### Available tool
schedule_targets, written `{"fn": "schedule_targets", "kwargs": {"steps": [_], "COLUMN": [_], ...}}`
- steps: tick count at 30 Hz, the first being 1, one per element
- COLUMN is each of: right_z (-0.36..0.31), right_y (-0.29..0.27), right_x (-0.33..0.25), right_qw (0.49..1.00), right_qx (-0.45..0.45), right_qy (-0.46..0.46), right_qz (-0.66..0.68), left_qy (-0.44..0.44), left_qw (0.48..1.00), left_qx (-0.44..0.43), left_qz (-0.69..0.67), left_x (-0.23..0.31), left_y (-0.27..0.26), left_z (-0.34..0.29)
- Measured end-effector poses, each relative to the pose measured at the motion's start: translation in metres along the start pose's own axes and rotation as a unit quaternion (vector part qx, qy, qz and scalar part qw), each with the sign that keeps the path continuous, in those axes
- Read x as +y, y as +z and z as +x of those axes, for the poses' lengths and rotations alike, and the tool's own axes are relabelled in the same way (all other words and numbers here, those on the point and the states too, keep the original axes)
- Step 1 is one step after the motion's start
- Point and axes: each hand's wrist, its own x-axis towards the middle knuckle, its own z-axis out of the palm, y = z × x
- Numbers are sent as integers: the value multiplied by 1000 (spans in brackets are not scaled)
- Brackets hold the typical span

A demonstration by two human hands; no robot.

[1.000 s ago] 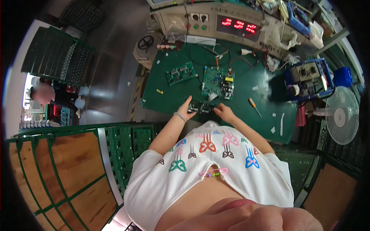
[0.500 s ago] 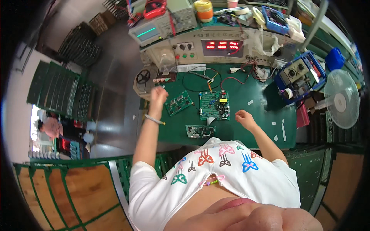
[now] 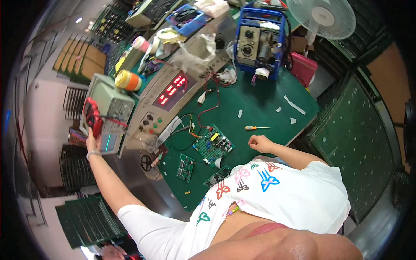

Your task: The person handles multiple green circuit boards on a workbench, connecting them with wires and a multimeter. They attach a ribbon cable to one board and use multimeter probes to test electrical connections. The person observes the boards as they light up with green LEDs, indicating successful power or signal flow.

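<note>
Far to the left, my left hand (image 3: 93, 139) is stretched out and closed on the lower end of a red handheld meter (image 3: 96, 125), which has red leads and sits on a bench oscilloscope (image 3: 113, 104). My right hand (image 3: 261, 143) is at the table's near side, fingers curled, with nothing visible in them. Just beyond it lies a small screwdriver (image 3: 256, 128) with an orange handle. A large green circuit board (image 3: 212, 149) lies mid-table with wires clipped to it. Left of it is a smaller board (image 3: 185, 168); a third board (image 3: 216, 177) is partly hidden by my shirt.
A test console (image 3: 156, 102) with red digits runs along the back. A blue-framed device (image 3: 260, 41) and a white fan (image 3: 321, 17) stand at the far right. Paper scraps (image 3: 294, 105) and a small yellow piece (image 3: 187, 193) lie on the green table (image 3: 255, 106).
My view has turned. My left hand has left the boards and reached the red meter, taking hold of it. The screwdriver now shows on the table near my right hand.
</note>
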Motion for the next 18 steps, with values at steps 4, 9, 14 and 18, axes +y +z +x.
{"fn": "schedule_targets", "kwargs": {"steps": [4,9,14,18], "right_z": [-1,13,27,21], "right_y": [-10,-10,-12,-14], "right_x": [2,2,11,1], "right_qw": [1000,1000,1000,999], "right_qx": [4,-1,-13,-18], "right_qy": [9,4,-3,-8], "right_qz": [0,9,25,30], "left_qy": [-72,-162,-158,-123], "left_qw": [996,986,977,977], "left_qx": [20,45,-68,-71], "left_qz": [-57,-5,-125,-161], "left_x": [2,6,10,30], "left_y": [-3,-6,7,10], "left_z": [25,57,55,40]}}
